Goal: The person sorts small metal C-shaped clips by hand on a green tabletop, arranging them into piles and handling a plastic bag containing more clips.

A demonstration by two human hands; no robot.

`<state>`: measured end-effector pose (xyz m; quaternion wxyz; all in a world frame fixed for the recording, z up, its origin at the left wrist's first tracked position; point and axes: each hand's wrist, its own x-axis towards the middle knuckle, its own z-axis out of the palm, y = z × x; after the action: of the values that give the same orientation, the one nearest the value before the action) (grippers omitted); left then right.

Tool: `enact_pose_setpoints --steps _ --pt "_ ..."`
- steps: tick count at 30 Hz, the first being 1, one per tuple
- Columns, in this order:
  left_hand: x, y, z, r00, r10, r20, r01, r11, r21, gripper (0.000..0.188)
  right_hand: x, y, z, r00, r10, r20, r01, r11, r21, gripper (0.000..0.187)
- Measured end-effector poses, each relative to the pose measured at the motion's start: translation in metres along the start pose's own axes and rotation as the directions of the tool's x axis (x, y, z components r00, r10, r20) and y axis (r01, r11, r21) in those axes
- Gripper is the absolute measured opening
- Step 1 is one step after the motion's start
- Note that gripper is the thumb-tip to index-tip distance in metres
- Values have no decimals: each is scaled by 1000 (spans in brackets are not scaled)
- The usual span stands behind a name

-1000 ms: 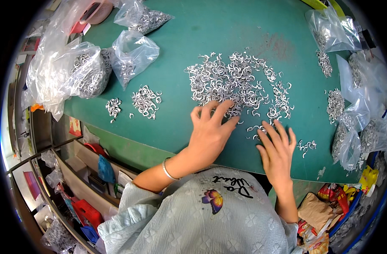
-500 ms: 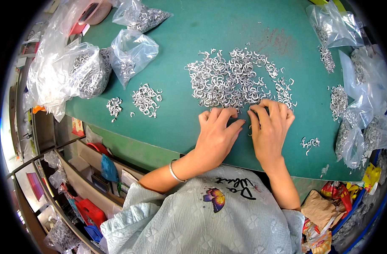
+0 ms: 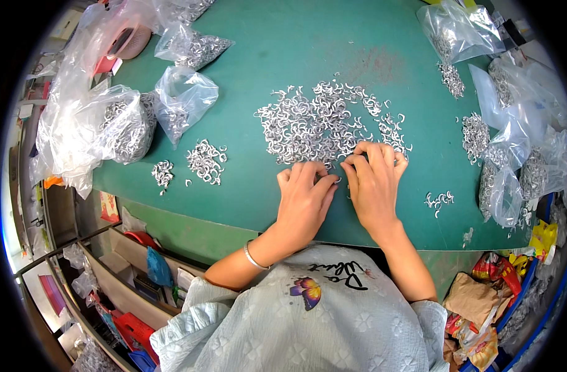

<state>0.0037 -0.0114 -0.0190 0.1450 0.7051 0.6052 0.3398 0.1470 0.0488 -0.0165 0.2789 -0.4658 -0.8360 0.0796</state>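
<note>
A broad pile of small, curved silver metal pieces lies on the green table in front of me. At its near edge my left hand is closed, fingers curled and thumb drawn in toward the index finger. Close beside it on the right, my right hand bends its fingers down onto the pile's lower right edge, thumb near the index. The fingertips of both hands are mostly hidden, so any piece between them is too small to make out. A bracelet circles my left wrist.
Smaller heaps of the pieces lie left and right. Clear plastic bags with such pieces stand at the left and along the right side. Below the left table edge is a compartmented shelf; crumpled packaging sits lower right.
The whole view has shifted, so the table and pile sit further left and slightly lower. Both hands stay at the pile's near edge with fingers still curled.
</note>
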Motion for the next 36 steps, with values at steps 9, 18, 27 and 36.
enact_pose_setpoints --steps 9,18,27,36 --pt "-4 0 -1 1000 -17 -11 17 1000 1 25 -3 2 1 1000 -7 12 6 998 67 13" --pt "-2 -2 -2 1000 -15 12 14 999 33 23 -19 18 -61 979 176 -99 -135 936 324 13" --pt "3 8 2 1000 20 22 -21 999 34 19 -147 171 -168 416 463 -783 -589 793 156 8" --pt "4 10 7 999 34 22 -35 997 63 19 -170 247 -177 566 419 -710 -747 625 -226 11"
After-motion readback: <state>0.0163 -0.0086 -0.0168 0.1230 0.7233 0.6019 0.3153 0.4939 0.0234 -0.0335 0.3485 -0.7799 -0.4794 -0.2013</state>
